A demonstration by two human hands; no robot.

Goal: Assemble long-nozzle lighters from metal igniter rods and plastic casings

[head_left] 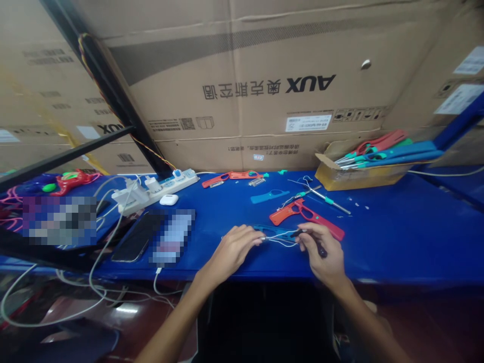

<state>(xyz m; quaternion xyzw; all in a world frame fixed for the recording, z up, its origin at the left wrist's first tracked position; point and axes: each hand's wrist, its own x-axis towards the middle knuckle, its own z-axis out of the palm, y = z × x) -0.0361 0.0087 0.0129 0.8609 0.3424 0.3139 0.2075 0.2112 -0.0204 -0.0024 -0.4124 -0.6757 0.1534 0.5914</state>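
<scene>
1. Head view, hands: the left hand (pixel 236 247) pinches one end of a thin wired part (pixel 280 241) with white wires; the right hand (pixel 323 249) is closed around a dark slim piece (pixel 321 250) at the other end
2. Head view, place of the work: the wired part stretches between the hands over the near side of a glossy blue table (pixel 378 257), with a blue shell (pixel 274 231) just beyond it
3. Head view, tabletop: farther back lie an orange-red shell (pixel 285 214), a light blue shell (pixel 268 196) and a metal rod with a turquoise collar (pixel 330 201); at the right, a small open carton (pixel 363 179) holds red and blue pieces
4. Head view, left of the hands: two phones, one black (pixel 138 237) and one with a blurred-out screen (pixel 174 237), lie near a white earbud case (pixel 168 200) and a white power strip (pixel 159 191) with plugs and trailing cables
5. Head view, room: large brown AUX cartons (pixel 264 45), lettering upside down, wall off the back; a black metal frame (pixel 109 85) rises at the left, above a reddish, shiny floor (pixel 159 322)
</scene>
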